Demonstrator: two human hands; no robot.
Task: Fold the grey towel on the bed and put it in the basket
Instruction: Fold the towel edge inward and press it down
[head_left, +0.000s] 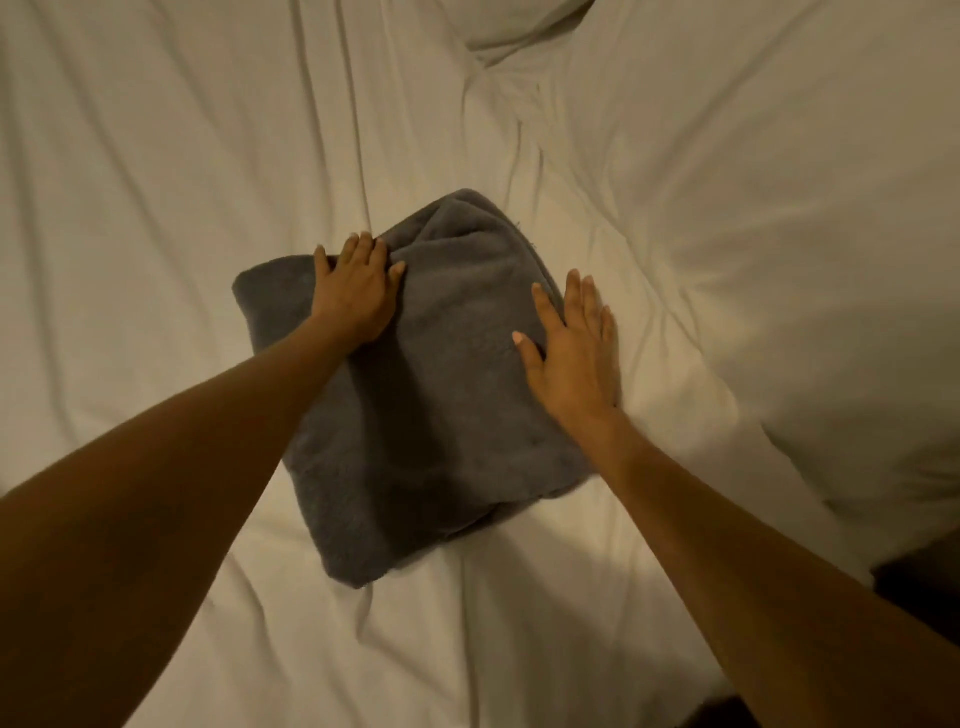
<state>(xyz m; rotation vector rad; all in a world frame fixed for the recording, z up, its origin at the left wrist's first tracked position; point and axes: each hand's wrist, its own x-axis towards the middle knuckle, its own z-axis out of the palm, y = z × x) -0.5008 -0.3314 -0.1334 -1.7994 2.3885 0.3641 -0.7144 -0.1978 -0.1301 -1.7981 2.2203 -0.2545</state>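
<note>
While both bare forearms reach forward from the near edge of the view, the towel is seen lying between and under the hands, folded into a thick, roughly square pad on the bed. Its nearest corner points back between the forearms, and layered edges are visible along its near right side.

The right hand is laid flat, fingers spread and straight, on the towel's right edge; the thumb and first fingers are pressed on the grey cloth, while the outer fingers pass over the edge toward the sheet. Nothing is gripped by it.

The left hand is placed farther out, palm down near the towel's far left part, with fingers lightly curled on the cloth, where a small ridge is raised just beyond the fingertips. Whether the cloth is pinched there cannot be told. The hands are held well apart, with a broad stretch of towel between them.

Beyond the hands, the creased pale sheet extends away, and a pillow is seen at the far end.
</note>
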